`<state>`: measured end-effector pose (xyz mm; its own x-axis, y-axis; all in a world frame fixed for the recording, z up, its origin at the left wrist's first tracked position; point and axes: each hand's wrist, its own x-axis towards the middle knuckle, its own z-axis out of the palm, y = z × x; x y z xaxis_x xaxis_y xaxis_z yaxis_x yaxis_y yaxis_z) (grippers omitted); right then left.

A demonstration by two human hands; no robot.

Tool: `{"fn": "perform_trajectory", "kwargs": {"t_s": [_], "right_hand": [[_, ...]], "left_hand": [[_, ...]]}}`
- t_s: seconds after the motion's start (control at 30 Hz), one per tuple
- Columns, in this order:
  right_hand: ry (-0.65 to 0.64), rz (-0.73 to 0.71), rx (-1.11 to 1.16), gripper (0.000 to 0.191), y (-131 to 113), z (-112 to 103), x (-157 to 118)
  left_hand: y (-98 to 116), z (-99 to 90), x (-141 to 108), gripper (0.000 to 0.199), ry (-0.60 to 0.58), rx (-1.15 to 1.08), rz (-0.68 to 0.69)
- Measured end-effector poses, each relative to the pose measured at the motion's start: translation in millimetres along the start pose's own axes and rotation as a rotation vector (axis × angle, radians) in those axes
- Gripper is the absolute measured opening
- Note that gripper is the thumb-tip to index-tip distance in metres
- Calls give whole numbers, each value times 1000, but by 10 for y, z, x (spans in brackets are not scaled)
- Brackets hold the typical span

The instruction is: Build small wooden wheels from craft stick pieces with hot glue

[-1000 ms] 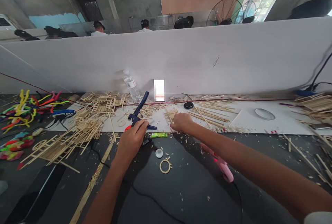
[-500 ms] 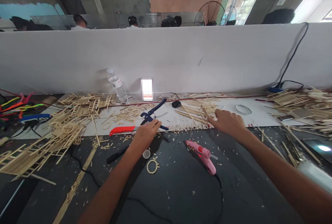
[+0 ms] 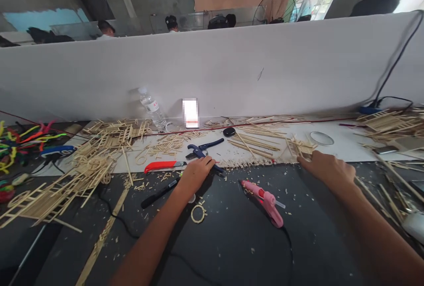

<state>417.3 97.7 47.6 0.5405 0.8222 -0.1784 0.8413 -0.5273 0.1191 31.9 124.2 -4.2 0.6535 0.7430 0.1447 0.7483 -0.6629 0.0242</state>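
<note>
My left hand point(image 3: 198, 172) is closed on the lower handle of a dark blue cutter point(image 3: 202, 148), whose handles are spread. My right hand point(image 3: 327, 170) has its fingers closed at the near edge of a small stick piece point(image 3: 300, 145) on the white board. Between my hands, several long thin sticks point(image 3: 256, 141) lie beside a black oval object point(image 3: 229, 132). A pink glue gun point(image 3: 265, 200) rests on the dark table, and a small segmented ring point(image 3: 198, 214) lies near my left forearm. A red-handled blade point(image 3: 164, 165) is left of the cutter.
Stick structures point(image 3: 59, 189) and a clear bottle point(image 3: 153, 108) stand at left. More stick pieces point(image 3: 391, 122) lie at right beside a metal ring point(image 3: 322, 138). A white partition point(image 3: 232, 69) runs behind, with a bright phone point(image 3: 191, 113) against it. Other people sit beyond.
My right hand has moved right with the small stick piece, away from the long sticks. The cutter has turned and its upper handle is lower. The view has tilted slightly.
</note>
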Motion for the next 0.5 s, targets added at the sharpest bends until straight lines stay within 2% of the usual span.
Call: {"fn": "perform_trajectory", "kwargs": {"t_s": [0.1,0.17,0.23,0.33,0.43,0.5], "right_hand": [[-31,30,-7,37,-28,60,-5],[-24,31,-4,39,-37,79,4],[-16,30,6,39,-34,75,7],[20,33,36,36,-10,64,-2],[128,44,87,45,33,122,-18],[230,29,139,51,63,213,-33]], "left_hand": [[-75,19,13,36,18,-27,7],[-215,-5,7,36,44,-33,-47],[-445,-74,-22,34,69,-28,-142],[-903,-214,-94,35,87,-10,-311],[-1335,-300,-151,36,71,15,-475],[-1534,-303,-160,35,35,26,-553]]}}
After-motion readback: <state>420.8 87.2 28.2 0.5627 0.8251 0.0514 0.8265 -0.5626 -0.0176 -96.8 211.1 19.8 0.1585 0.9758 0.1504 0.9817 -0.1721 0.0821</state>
